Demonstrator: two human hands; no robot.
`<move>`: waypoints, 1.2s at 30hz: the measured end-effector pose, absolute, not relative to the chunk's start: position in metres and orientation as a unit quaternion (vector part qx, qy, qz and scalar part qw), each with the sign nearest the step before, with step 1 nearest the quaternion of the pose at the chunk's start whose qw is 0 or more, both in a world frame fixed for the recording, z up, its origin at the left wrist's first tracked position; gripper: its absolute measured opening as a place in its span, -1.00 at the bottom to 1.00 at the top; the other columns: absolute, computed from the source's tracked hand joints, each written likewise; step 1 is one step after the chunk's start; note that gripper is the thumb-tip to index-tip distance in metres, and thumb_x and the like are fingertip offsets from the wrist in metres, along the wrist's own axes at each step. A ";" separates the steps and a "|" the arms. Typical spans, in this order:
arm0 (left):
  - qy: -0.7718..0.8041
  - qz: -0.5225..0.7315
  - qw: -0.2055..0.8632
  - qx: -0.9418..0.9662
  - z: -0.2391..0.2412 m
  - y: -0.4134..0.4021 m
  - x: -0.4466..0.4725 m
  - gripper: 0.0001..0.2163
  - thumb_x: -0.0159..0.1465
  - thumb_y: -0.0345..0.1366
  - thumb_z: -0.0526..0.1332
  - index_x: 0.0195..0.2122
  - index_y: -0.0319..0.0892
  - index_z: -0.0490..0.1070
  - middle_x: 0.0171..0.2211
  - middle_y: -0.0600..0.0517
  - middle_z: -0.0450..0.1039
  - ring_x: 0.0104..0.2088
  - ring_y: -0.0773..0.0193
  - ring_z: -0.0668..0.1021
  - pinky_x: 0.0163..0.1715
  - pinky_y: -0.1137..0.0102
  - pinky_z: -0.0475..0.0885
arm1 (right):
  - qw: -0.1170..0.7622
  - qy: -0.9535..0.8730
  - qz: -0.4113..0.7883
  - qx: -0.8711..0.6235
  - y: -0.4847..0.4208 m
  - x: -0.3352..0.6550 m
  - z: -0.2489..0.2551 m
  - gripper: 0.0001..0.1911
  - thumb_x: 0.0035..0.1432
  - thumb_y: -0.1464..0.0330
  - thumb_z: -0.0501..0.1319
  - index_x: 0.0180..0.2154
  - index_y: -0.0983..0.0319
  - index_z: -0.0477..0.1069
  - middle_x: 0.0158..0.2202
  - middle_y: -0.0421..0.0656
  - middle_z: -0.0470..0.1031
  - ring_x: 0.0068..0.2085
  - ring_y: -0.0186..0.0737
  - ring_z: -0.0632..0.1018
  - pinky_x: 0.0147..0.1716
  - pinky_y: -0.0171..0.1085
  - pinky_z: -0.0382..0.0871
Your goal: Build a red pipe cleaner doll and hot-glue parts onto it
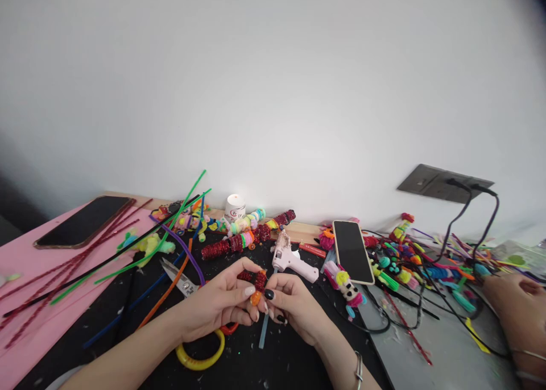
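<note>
Both grips look closed from here: left hand and right hand pinch a small red-and-orange fuzzy piece between them, above the black surface, near the pale glue gun.

Your forearms are bare. Your left hand has a pale, glossy thumbnail; your right hand has a black, shiny thumbnail, and another of its fingers shows a dark nail too. You wear a slim, silver-toned bracelet on the right arm.
</note>
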State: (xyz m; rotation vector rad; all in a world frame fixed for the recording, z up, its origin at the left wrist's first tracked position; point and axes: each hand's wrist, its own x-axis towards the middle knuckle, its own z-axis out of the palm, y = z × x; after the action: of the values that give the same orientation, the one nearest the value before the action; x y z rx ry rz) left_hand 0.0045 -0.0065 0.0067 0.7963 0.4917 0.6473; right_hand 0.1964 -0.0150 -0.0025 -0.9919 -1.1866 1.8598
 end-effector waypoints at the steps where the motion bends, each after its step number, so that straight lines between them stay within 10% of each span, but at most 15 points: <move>1: 0.227 0.302 0.846 0.376 0.007 -0.007 0.004 -0.72 0.23 -0.26 0.28 -0.13 -0.11 0.19 -0.41 0.02 0.55 -0.46 0.42 0.57 -0.45 0.57 0.43 | 0.350 -0.455 0.723 -0.383 -0.015 0.196 -0.002 -0.62 -0.08 0.12 0.37 -0.49 0.26 0.31 -0.58 -0.27 0.43 -0.66 -0.49 0.20 -0.66 -0.42 -0.01; 36: 0.150 0.218 0.894 0.362 0.005 -0.011 0.003 -0.76 0.23 -0.30 0.28 -0.20 -0.14 0.20 -0.42 -0.05 0.59 -0.52 0.37 0.60 -0.52 0.56 0.47 | 0.355 -0.425 0.753 -0.357 -0.018 0.194 -0.004 -0.73 -0.24 0.41 0.48 -0.52 0.34 0.42 -0.57 -0.22 0.51 -0.58 -0.43 0.43 -0.57 -0.44 0.19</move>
State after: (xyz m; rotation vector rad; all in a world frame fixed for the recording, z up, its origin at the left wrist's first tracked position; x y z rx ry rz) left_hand 0.0028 -0.0105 0.0047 0.7516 0.3113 0.4528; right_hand 0.1941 -0.0179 -0.0040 -0.9215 -1.0969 1.9448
